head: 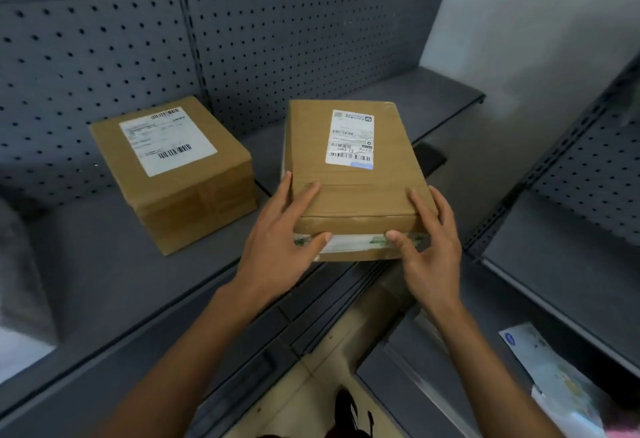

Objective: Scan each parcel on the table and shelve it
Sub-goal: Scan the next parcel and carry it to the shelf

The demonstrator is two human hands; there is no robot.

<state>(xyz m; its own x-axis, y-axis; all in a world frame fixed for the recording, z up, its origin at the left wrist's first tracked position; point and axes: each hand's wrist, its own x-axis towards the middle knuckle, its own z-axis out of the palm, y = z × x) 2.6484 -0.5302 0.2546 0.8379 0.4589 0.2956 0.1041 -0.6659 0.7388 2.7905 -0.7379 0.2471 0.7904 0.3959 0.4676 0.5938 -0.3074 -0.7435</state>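
Observation:
A brown cardboard parcel (349, 178) with a white shipping label on top sits at the front edge of a grey metal shelf (104, 264). My left hand (280, 240) holds its near left corner, fingers on the top and left side, thumb on the taped front face. My right hand (429, 247) holds the near right corner the same way. A second brown parcel (173, 174) with a large white label stands on the same shelf to the left, apart from the first.
A grey pegboard wall (242, 39) backs the shelf. Another grey shelf unit (571, 229) stands to the right at an angle. A light printed mailer bag (561, 378) lies on a lower shelf at the bottom right. A grey bag (20, 271) lies at the far left.

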